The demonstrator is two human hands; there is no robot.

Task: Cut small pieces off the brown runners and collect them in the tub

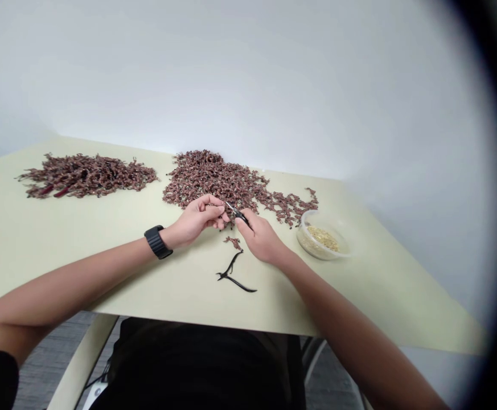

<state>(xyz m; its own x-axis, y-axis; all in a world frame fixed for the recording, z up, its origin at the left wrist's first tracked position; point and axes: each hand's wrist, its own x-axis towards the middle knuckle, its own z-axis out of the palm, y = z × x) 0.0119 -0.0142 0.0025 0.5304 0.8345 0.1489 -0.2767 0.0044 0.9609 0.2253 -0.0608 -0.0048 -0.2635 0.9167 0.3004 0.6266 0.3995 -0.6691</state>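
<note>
My left hand (199, 217), a black watch on its wrist, is pinched on a small reddish-brown piece (226, 219) at the near edge of a large heap of the same pieces (218, 179). My right hand (261, 236) grips small black pliers (238, 214), their tip meeting the piece held by the left fingers. A single loose brown piece (233, 242) lies on the table just below both hands.
A second pair of black pliers (233, 276) lies open on the pale table (60, 245) near the front edge. Another brown heap (86, 175) sits far left. A clear bowl (323, 234) of small gold bits stands at right. The wall rises behind.
</note>
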